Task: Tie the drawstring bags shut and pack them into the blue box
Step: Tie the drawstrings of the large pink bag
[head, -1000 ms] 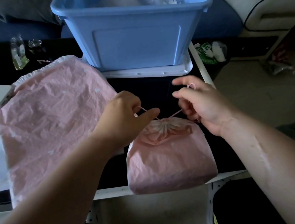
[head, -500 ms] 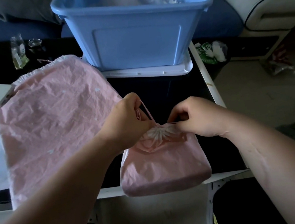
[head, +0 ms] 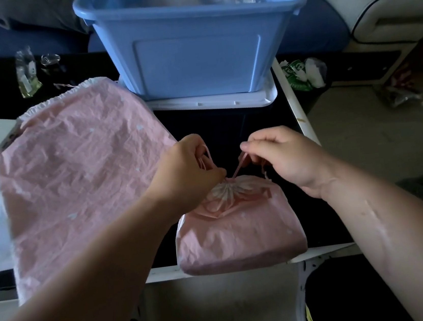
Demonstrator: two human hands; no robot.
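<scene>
Space is tight: the small pink bag (head: pixel 240 234) sits at the near white edge of the table (head: pixel 163 273), its bottom slightly overhanging. Bare black tabletop lies between it and the blue box (head: pixel 201 63), which stands on its lid (head: pixel 214 104) at the far side. A large pink bag (head: pixel 79 181) fills the left.

The left hand (head: pixel 183 174) grips loops of the drawstring (head: pixel 238 169) at the gathered mouth. The right hand (head: pixel 285 159) pinches a taut strand.

A green packet (head: pixel 297 72) beyond the right edge bears white marks, possibly lettering, unreadable.

Half a second ago the right hand pinched low at the mouth; now it is raised.
</scene>
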